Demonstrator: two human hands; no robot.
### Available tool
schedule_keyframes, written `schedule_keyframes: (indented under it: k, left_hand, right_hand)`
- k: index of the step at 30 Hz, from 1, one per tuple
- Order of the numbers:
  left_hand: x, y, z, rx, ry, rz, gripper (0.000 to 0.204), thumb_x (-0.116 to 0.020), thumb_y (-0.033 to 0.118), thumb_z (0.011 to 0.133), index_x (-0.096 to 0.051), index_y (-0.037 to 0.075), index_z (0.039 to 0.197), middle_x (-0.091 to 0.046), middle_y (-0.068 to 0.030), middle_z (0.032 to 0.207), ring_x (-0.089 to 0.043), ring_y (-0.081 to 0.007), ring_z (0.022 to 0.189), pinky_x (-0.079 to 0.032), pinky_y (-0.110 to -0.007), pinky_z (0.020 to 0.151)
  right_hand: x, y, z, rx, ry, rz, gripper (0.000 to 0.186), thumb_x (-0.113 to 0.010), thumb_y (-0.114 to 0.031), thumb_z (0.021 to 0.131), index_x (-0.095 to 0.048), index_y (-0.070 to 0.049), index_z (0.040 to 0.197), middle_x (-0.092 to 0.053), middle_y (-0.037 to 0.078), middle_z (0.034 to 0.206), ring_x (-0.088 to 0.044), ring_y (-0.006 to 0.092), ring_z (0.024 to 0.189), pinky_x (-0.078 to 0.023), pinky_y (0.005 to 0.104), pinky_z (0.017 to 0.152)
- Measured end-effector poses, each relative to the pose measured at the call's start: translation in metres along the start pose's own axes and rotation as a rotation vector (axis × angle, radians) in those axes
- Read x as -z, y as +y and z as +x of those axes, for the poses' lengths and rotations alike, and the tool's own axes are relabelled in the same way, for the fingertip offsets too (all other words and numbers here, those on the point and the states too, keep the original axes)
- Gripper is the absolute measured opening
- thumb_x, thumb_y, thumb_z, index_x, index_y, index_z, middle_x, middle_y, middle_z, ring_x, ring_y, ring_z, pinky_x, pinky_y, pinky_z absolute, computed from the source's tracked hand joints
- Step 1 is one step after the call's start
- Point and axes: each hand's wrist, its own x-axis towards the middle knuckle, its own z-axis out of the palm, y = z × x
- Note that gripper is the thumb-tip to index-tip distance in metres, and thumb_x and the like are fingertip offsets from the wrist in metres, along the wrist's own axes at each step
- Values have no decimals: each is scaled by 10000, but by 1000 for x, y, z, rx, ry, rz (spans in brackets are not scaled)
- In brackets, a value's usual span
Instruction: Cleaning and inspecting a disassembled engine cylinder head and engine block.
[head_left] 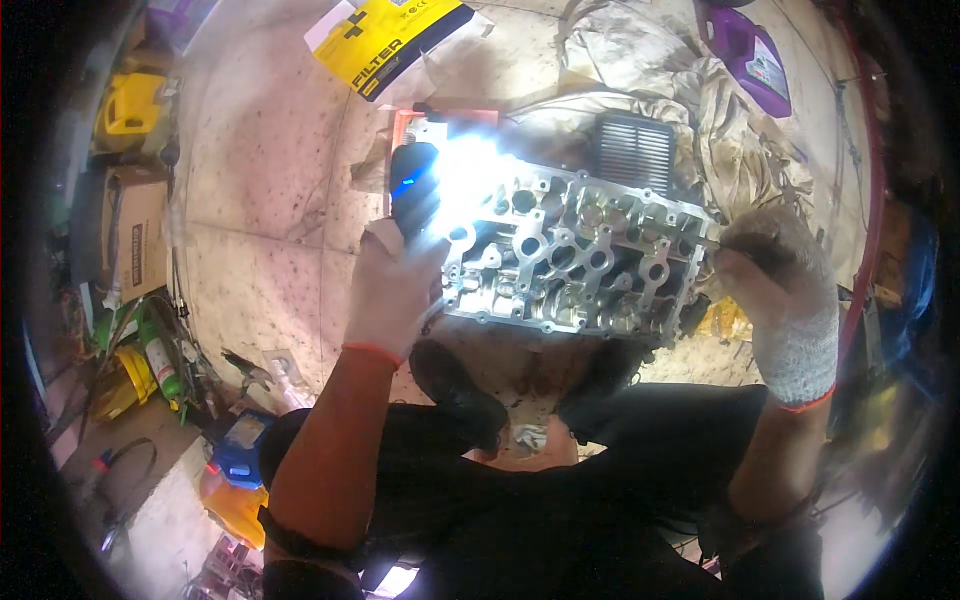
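A silvery engine cylinder head (548, 250) lies in front of me, its round bores and bearing bridges facing up. My left hand (385, 295), in a pale knit glove with an orange cuff, is closed around a dark hand lamp (412, 190) at the head's left end. The lamp's glare washes out that corner of the casting. At the right end, my right hand (790, 315), gloved likewise, is closed on a thin metal rod-like tool (685, 236). The rod's shaft reaches left over the head's upper right part. Its handle is hidden in my fingers, and its exact kind does not show.
Beyond the head lie a yellow and black package (400, 45), a dark ribbed panel (635, 150), crumpled pale cloth (725, 135) and a purple jug (750, 62). Along the left stand a yellow jug (130, 108), a cardboard box (140, 235), a green bottle (160, 360) and a blue container (240, 450).
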Motion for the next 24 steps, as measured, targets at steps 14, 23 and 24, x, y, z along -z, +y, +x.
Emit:
schedule_keyframes:
  k: [14,23,24]
  left_hand:
    - [28,7,3,34,18,-132,170,-681,152,936,-536,65,950,-537,-17,737,-500,-111,515,-416,-285,447]
    - [45,-37,5,-18,77,74,176,-680,116,903,-517,49,921,-532,-20,660,-496,-106,487,-405,-279,418]
    - [46,-38,5,-28,53,145,176,-679,107,892,-514,48,911,-529,-20,649,-490,-108,476,-400,-280,415]
  right_hand:
    - [-16,-6,14,2,-82,-169,119,-660,-32,933,-683,-2,1046,-663,27,898,-593,106,832,-491,268,779]
    - [-23,-2,8,25,-93,-151,282,-642,-49,911,-689,11,1183,-720,102,1025,-656,152,937,-526,313,889]
    - [-22,-2,6,27,-89,-154,282,-642,-49,911,-689,11,1183,-720,102,1025,-656,152,937,-526,313,889]
